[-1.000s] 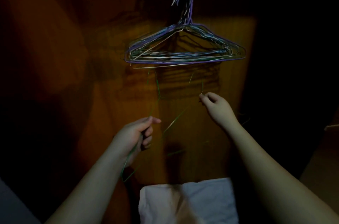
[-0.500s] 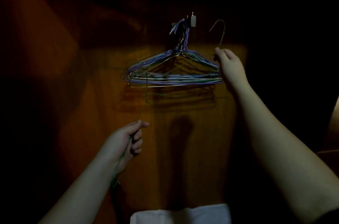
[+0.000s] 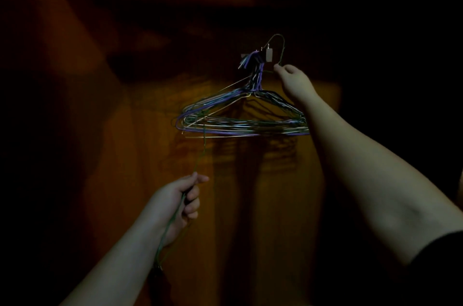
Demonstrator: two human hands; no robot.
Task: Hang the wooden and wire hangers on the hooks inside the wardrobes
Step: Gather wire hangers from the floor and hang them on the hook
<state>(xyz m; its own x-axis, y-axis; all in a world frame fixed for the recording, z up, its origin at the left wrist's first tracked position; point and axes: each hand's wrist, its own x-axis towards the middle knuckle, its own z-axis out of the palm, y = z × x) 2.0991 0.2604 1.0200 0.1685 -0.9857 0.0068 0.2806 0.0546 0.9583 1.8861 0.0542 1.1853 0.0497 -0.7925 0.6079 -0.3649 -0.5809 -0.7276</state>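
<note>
Dim wardrobe interior, brown wooden back panel point(image 3: 155, 180) lit only in patches. High on the panel, a small metal wall hook point(image 3: 268, 53), already loaded with a bundle of wire hangers point(image 3: 240, 122), purple, green and pale, necks bunched at the hook and triangular bodies fanned out below against the wood.

Right hand point(image 3: 294, 81) raised just beside the hook, thumb and fingertips pinching the neck of a green wire hanger point(image 3: 281, 48). Curved top of that hanger arching up and over right at the wall hook; whether seated on it or only touching, impossible to tell in the gloom. Rest of its frame lost among the hanging bundle behind the wrist.

Left hand point(image 3: 181, 201) lower down and well apart from the bundle, fingers curled tight round a few more thin green hangers point(image 3: 200, 155). Wire running up from the fist toward the left end of the bundle, and down past the wrist along the forearm. Exact count in the fist not readable.

Dark sleeve point(image 3: 441, 253) at the right elbow, lower right corner.
</note>
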